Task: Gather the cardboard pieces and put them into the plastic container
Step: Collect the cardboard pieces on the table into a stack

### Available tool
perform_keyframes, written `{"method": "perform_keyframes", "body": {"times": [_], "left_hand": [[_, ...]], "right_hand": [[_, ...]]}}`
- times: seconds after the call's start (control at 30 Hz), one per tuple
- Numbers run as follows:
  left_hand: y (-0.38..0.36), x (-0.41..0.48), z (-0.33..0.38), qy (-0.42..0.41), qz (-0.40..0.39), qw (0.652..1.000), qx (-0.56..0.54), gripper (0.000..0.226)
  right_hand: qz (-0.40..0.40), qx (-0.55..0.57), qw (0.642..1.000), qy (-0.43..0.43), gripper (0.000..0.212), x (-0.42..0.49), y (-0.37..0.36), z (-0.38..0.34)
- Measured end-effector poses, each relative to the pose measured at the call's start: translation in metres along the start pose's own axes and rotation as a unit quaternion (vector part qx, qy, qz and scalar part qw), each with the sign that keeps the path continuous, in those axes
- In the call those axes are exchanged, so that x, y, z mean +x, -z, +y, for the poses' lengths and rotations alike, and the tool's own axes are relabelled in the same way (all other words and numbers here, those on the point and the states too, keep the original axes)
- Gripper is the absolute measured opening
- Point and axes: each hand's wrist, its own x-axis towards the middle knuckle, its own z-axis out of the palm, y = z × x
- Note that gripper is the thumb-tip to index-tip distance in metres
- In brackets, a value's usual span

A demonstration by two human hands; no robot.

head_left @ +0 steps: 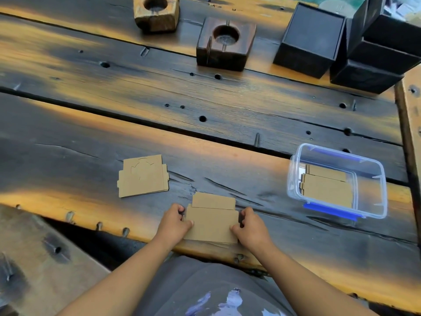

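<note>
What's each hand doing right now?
Left hand: fingers closed on the cardboard stack, left edge.
Right hand: fingers closed on its right edge.

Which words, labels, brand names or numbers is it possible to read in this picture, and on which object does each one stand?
None can be read.
Cardboard pieces held by the left hand and the right hand: plain, no print.
Loose cardboard piece: only a cut outline, no text.
Plastic container: no label visible.
Black boxes: no print legible.
Shirt: pale print, too blurred to read.
</note>
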Motion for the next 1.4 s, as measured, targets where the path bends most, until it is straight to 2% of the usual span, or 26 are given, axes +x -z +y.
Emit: {"method": "perform_keyframes", "body": {"times": [0.23, 0.33, 0.5, 0.87, 1.0, 1.27, 1.4], "left_hand": [[-0.005, 0.001, 0.001, 0.063, -0.049, 0.995, -0.053, 0.040], [-0.001, -0.001, 0.002, 0.077, -0.051, 0.992, -0.084, 0.027], [0.020, -0.004, 0.001, 0.092, -0.053, 0.984, -0.145, 0.027], [0.113, 0.007, -0.012, 0.107, 0.034, 0.957, -0.266, 0.022], [0.150, 0.021, -0.020, 0.114, 0.076, 0.953, -0.270, 0.036], [0.191, 0.062, -0.015, 0.098, 0.118, 0.958, -0.242, 0.037], [0.195, 0.080, -0.017, 0.104, 0.103, 0.961, -0.234, 0.029]], "right_hand": [[-0.047, 0.071, 0.994, -0.062, 0.041, 0.003, -0.005, -0.009], [-0.051, 0.059, 0.995, -0.060, 0.044, 0.006, -0.005, -0.014], [-0.056, 0.052, 0.997, -0.025, 0.040, 0.010, -0.006, -0.031], [-0.067, 0.007, 0.993, 0.092, 0.040, 0.037, -0.026, -0.145], [-0.079, 0.004, 0.990, 0.114, 0.043, 0.050, -0.041, -0.190], [-0.093, 0.013, 0.990, 0.106, 0.043, 0.074, -0.056, -0.244], [-0.097, -0.019, 0.991, 0.086, 0.045, 0.082, -0.062, -0.253]]}}
